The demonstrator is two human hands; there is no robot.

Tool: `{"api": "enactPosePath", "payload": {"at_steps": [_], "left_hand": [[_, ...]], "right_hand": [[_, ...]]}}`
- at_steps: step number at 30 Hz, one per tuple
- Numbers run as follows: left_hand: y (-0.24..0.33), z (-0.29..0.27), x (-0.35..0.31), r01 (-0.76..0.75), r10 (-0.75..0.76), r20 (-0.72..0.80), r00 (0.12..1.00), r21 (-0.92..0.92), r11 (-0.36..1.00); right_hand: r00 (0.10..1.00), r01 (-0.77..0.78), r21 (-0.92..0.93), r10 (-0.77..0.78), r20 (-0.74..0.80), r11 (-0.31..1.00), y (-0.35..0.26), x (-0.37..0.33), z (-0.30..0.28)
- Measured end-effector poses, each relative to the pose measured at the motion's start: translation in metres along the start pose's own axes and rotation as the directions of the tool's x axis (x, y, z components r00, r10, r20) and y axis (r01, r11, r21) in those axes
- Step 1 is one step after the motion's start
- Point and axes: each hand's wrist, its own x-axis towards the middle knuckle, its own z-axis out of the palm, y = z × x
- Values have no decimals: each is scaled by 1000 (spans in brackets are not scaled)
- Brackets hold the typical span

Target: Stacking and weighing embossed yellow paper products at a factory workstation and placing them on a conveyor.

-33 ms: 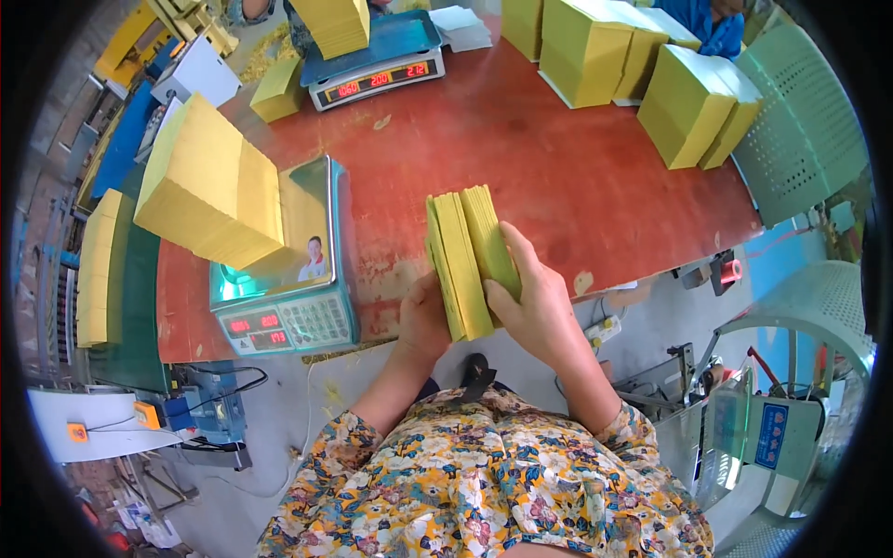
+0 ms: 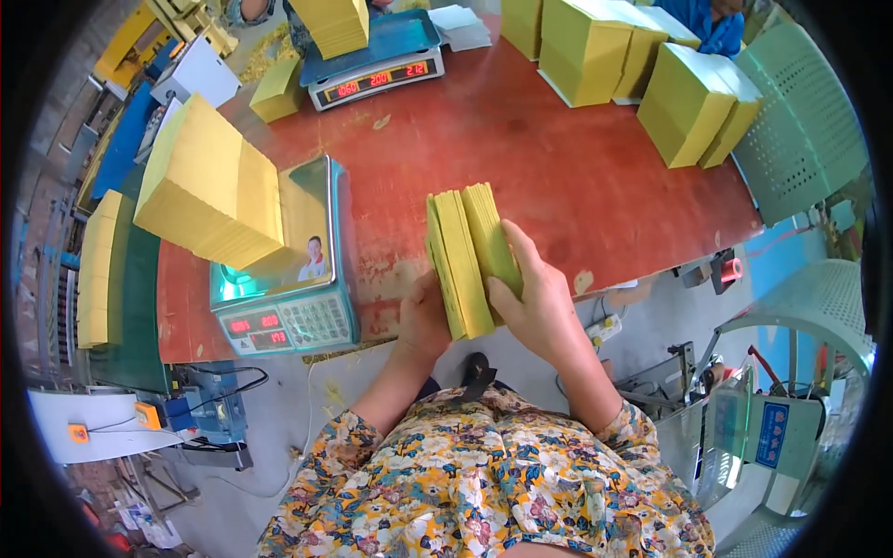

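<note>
Between my two hands I hold a stack of yellow paper [image 2: 462, 270] upright over the near edge of the red table, with a gap splitting it into bundles. My left hand [image 2: 424, 314] is closed against its left side, fingers mostly hidden behind the paper. My right hand [image 2: 539, 302] grips the right side, thumb on the near face and index finger stretched along the edge. To the left, a digital scale [image 2: 284, 321] with lit red digits carries a tall block of yellow paper [image 2: 209, 186].
A second scale [image 2: 377, 82] with a paper block stands at the back. Several yellow paper blocks [image 2: 591, 56] stand at the far right of the red table [image 2: 502, 121], beside a perforated green panel [image 2: 805, 116]. Someone in a blue sleeve [image 2: 702, 26] is behind them. A machine [image 2: 777, 437] stands lower right.
</note>
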Motion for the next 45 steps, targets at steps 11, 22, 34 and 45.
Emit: {"api": "enactPosePath", "payload": {"at_steps": [11,22,34,45], "left_hand": [[-6,19,5,-68,78,-92,993,111,991],[-7,-15,3,-38,57,-170,984,110,993],[24,-25,21,-37,377,-426,822,621,783],[7,27,1,-452,827,183,532,887,94]], "right_hand": [[998,-49,-44,50,26,998,-5,7,-11],[990,-121,246,134,-36,962,40,2,3],[934,-66,-41,47,-354,997,32,-25,-16],[976,-175,927,185,118,333,-55,-26,72]]}}
